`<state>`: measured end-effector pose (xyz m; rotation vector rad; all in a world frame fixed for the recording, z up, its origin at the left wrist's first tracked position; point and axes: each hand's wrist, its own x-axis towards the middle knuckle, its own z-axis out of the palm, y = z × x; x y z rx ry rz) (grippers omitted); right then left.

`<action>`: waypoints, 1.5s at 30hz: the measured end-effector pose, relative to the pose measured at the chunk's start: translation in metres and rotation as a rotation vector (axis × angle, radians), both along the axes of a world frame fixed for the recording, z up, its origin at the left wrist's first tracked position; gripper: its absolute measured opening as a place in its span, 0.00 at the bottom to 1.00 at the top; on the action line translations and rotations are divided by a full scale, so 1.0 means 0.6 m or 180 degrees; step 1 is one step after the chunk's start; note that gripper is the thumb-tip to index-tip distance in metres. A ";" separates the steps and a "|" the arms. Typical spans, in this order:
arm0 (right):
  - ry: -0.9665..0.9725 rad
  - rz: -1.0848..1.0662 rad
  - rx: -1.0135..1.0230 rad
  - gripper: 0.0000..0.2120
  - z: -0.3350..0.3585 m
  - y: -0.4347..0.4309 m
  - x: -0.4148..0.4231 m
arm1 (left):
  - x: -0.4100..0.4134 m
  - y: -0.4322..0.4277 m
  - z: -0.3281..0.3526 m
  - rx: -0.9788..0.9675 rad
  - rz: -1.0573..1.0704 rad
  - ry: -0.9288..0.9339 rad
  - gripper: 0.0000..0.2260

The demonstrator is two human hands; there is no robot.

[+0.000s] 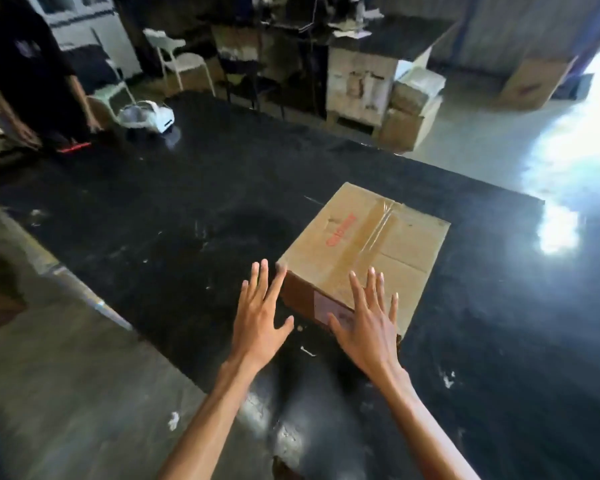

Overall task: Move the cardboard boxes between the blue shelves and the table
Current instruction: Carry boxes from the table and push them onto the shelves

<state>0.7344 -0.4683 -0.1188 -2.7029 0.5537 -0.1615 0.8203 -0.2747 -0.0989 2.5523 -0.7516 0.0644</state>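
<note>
1 box point(364, 244) sits on the table point(146, 209). The left hand point(260, 320) and right hand point(369, 323) hover by it, spread and empty. Next, probably, grab its sides.

Off to my far left stands a person in dark clothes point(24, 71), with a thin red object point(75, 147) just beside them. Near them lies a white device point(153, 116) partly under clear plastic. Behind it stands a white chair point(177, 60), and further right a worn white cabinet point(360, 84). Daylight glares on the concrete floor point(568, 150).
</note>
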 end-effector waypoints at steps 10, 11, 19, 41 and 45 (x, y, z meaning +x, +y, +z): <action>0.0274 -0.0852 -0.0216 0.52 -0.071 -0.061 -0.002 | 0.159 -0.089 -0.071 0.0796 -0.0666 0.0117 0.59; 0.0198 -0.0874 -0.0257 0.52 -0.077 -0.062 0.000 | 0.170 -0.092 -0.077 0.0832 -0.0690 0.0163 0.59; -0.0273 -0.0650 -0.0291 0.47 -0.098 -0.114 0.002 | 0.161 -0.105 -0.111 0.0072 -0.0591 0.0212 0.51; -0.1092 -0.1788 0.2999 0.52 -0.209 -0.186 -0.071 | 0.106 -0.102 -0.195 -0.1555 0.0405 0.2575 0.26; -0.1357 -0.1893 0.2912 0.52 -0.174 -0.183 -0.067 | 0.100 -0.111 -0.162 -0.1864 0.0336 0.2374 0.28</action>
